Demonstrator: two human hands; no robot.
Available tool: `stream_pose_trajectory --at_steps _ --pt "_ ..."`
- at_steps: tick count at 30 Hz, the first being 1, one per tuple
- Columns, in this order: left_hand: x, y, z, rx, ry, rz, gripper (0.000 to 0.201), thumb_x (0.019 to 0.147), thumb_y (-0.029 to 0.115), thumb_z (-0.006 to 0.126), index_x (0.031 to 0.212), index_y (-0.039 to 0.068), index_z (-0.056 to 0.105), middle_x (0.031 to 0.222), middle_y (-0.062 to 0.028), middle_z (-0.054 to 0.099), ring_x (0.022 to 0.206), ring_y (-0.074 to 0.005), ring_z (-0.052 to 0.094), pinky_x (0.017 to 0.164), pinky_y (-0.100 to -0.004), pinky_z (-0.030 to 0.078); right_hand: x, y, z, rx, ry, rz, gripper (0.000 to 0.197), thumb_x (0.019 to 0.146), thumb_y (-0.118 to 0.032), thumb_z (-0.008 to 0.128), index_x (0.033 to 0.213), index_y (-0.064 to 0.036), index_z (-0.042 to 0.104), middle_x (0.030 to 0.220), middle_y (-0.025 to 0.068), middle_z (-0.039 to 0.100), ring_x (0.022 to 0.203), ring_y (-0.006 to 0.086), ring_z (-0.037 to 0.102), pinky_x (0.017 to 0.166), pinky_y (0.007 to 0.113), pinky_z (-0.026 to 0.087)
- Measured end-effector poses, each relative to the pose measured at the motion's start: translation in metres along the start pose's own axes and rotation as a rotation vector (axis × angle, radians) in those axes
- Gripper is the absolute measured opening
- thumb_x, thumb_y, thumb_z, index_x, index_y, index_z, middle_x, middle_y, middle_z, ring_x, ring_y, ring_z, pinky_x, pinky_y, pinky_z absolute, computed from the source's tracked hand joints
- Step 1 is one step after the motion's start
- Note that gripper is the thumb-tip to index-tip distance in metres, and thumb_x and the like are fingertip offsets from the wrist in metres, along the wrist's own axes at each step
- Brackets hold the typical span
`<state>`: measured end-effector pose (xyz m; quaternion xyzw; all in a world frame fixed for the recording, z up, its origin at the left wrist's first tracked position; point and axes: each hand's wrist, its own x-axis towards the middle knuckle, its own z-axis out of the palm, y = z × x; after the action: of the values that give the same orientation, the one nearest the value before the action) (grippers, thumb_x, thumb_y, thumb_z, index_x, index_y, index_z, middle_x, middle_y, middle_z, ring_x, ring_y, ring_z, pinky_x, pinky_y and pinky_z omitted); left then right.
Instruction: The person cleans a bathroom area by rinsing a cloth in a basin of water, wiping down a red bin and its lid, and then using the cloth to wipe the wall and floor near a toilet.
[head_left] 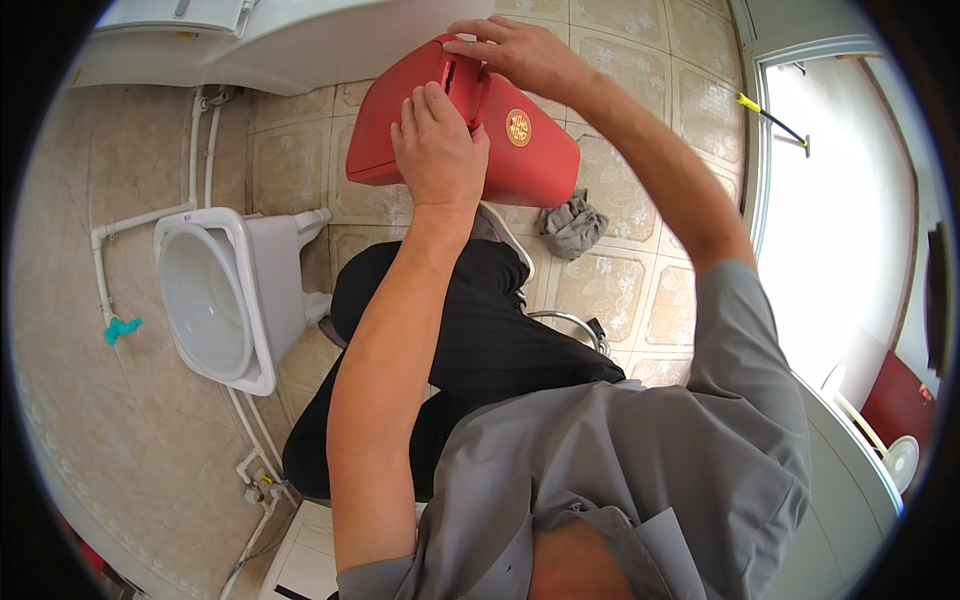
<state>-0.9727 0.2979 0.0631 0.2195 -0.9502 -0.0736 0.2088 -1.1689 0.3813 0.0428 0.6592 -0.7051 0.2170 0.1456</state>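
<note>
A red plastic bin (pixel 545 160) with a round gold emblem on its side stands on the tiled floor in front of me. A dark narrow gap runs along its top between two panels. My left hand (pixel 438 150) lies on the near top panel, its fingers stretched out close together toward the gap. At the far end of the gap my right hand (pixel 520 60) rests across the top, fingers extended over the edge. Part of its thumb side is hidden.
A crumpled grey cloth (pixel 572 226) lies beside the bin. At left stands a white plastic basin (pixel 208 305) on legs, near wall pipes and a teal tap (pixel 122 330). A white tub-like fixture (pixel 310 45) is behind; a bright doorway (pixel 830 210) is right.
</note>
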Motion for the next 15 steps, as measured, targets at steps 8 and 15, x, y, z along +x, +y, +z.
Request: stream_pose_trajectory --at_steps 8,15 --pt "-0.004 0.003 -0.003 0.05 -0.082 0.025 0.073 0.08 0.024 0.08 0.138 -0.004 0.047 0.138 -0.0243 0.058 0.131 -0.038 0.055 0.107 -0.0548 0.046 0.001 0.021 -0.013 0.07 -0.153 -0.222 0.067 0.082 -0.013 0.073 0.146 -0.0132 0.053 0.145 0.0028 0.056 0.114 0.0243 0.062 0.095 0.034 0.056" --pt "-0.004 0.0 -0.003 0.013 -0.09 0.053 0.072 0.08 0.024 0.079 0.138 -0.006 0.048 0.137 -0.0262 0.058 0.13 -0.0381 0.056 0.109 -0.0498 0.046 -0.007 0.025 -0.008 -0.002 -0.134 -0.303 0.064 0.088 -0.018 0.068 0.148 -0.011 0.048 0.148 0.0065 0.053 0.121 0.0258 0.06 0.1 0.037 0.053"
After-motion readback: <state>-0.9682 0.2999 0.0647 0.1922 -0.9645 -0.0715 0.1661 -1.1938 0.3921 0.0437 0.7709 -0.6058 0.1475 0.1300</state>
